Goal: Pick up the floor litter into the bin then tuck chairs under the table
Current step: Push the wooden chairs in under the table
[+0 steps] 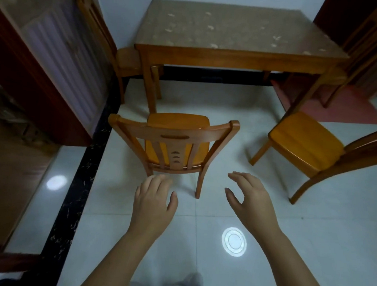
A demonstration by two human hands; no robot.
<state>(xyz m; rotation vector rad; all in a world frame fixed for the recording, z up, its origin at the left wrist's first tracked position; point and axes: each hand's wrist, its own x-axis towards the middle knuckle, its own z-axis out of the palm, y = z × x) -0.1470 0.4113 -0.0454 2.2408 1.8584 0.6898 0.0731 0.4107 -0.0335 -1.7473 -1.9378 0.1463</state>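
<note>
A wooden chair [175,133] stands in front of me, its back toward me, a short way out from the near edge of the wooden table [231,57]. My left hand [154,200] and my right hand [250,198] hover side by side just short of the chair's back, fingers relaxed, holding nothing. A second chair [310,140] stands at an angle at the right, out from the table's near right corner. No litter or bin shows on the white tiled floor.
A third chair [126,61] sits against the table's left side and a fourth [367,47] at its right side. A dark wooden door frame [39,95] rises at the left. A black tile border [80,181] runs along the floor; a red mat [342,105] lies at the right.
</note>
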